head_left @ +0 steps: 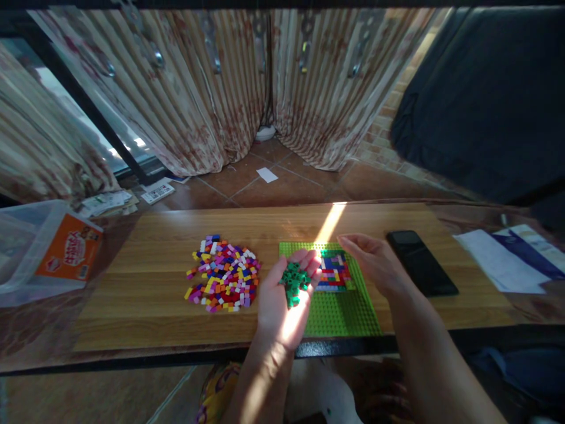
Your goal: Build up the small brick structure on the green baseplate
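Observation:
My left hand point(274, 307) lies palm up with its fingers slightly curled, cupping a small heap of green toy bricks point(294, 282). It hovers over the left side of a light green studded baseplate point(342, 315), hiding part of it. Toward the plate's far side is a built-up patch of coloured bricks point(339, 272), with red, blue, white and yellow among them. My right hand point(375, 259) is at the plate's far right corner, thumb and fingertips pinched together. Whatever is between those fingertips, if anything, cannot be made out.
Left of the baseplate, a pile of loose mixed bricks point(229, 274) is spread on the wooden table point(132, 294). A black phone point(421, 262) lies to the right, papers point(498, 259) beyond it. A clear plastic box point(26, 253) with an orange label stands at far left.

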`<move>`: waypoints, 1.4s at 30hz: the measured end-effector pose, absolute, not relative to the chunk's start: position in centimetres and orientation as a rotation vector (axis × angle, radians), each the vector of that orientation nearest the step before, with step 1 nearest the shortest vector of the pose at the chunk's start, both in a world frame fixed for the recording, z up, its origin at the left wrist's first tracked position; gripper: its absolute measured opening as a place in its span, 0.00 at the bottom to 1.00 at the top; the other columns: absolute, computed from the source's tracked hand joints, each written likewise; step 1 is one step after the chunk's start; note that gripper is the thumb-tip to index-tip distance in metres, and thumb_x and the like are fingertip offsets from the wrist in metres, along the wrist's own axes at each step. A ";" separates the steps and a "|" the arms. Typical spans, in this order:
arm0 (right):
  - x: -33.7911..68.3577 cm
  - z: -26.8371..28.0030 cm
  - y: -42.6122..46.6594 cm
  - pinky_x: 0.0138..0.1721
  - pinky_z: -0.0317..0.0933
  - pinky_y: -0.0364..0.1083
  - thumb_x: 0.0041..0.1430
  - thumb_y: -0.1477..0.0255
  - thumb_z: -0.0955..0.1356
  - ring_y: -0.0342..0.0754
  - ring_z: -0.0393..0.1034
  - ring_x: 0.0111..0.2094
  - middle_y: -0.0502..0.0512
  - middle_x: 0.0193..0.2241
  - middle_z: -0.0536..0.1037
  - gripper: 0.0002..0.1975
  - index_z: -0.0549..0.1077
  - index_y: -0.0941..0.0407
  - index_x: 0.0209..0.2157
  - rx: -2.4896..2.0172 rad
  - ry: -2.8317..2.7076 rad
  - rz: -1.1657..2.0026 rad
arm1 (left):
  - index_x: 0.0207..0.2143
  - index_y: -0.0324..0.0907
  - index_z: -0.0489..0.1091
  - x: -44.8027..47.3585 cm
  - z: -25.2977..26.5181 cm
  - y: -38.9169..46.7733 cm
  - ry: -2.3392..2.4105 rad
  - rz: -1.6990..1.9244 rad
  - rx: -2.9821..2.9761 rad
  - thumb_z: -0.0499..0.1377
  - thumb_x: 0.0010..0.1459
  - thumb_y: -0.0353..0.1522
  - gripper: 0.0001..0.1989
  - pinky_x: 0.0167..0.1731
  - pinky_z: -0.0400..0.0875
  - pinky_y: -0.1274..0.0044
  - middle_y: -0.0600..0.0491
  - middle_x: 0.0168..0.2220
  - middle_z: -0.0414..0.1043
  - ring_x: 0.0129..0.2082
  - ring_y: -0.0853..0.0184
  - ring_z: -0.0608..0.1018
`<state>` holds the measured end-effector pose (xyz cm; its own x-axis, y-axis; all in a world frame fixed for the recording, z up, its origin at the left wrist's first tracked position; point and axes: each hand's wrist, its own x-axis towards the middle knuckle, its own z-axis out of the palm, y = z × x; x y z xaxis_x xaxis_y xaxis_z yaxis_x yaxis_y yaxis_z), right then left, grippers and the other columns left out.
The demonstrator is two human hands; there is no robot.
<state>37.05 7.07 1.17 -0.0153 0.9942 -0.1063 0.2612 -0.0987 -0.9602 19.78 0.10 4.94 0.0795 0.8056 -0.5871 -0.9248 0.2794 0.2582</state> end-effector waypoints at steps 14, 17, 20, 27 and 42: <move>33.3 6.1 3.4 0.40 0.67 0.46 0.52 0.69 0.70 0.46 0.72 0.38 0.52 0.36 0.78 0.06 0.78 0.52 0.33 -1.087 -1.928 1.171 | 0.39 0.32 0.73 19.7 5.0 0.2 0.670 1.319 -0.241 0.50 0.61 0.35 0.17 0.34 0.74 0.77 0.40 0.44 0.75 0.40 0.63 0.78; 33.2 6.1 3.3 0.42 0.66 0.47 0.53 0.70 0.69 0.46 0.72 0.40 0.52 0.40 0.77 0.07 0.77 0.50 0.36 -1.102 -2.047 1.104 | 0.39 0.32 0.73 19.6 5.1 0.1 0.664 1.303 -0.256 0.49 0.61 0.35 0.17 0.29 0.72 0.80 0.41 0.44 0.74 0.38 0.65 0.78; 33.1 5.9 3.4 0.41 0.66 0.47 0.53 0.71 0.69 0.46 0.71 0.40 0.51 0.40 0.76 0.06 0.77 0.50 0.35 -1.139 -2.095 1.031 | 0.40 0.32 0.73 19.5 5.3 0.1 0.642 1.309 -0.259 0.49 0.61 0.36 0.18 0.28 0.71 0.79 0.40 0.45 0.74 0.42 0.62 0.77; 32.6 5.2 3.6 0.41 0.64 0.49 0.55 0.70 0.68 0.47 0.70 0.37 0.52 0.35 0.75 0.04 0.76 0.50 0.31 -1.155 -2.234 0.853 | 0.39 0.33 0.73 19.4 5.6 0.2 0.662 1.366 -0.257 0.49 0.61 0.36 0.18 0.34 0.73 0.76 0.39 0.48 0.72 0.49 0.59 0.74; 38.2 4.5 5.3 0.31 0.66 0.46 0.48 0.67 0.71 0.46 0.73 0.29 0.51 0.26 0.79 0.06 0.75 0.53 0.28 -1.469 -1.686 0.792 | 0.30 0.31 0.71 19.8 4.3 0.5 0.802 1.387 -0.341 0.52 0.59 0.30 0.11 0.31 0.73 0.77 0.41 0.32 0.73 0.31 0.67 0.76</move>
<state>38.19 5.31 4.50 -0.0594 0.9884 0.1396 0.5237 0.1499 -0.8386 19.76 0.52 4.31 -0.0209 0.7360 -0.6767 -0.9537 0.1885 0.2345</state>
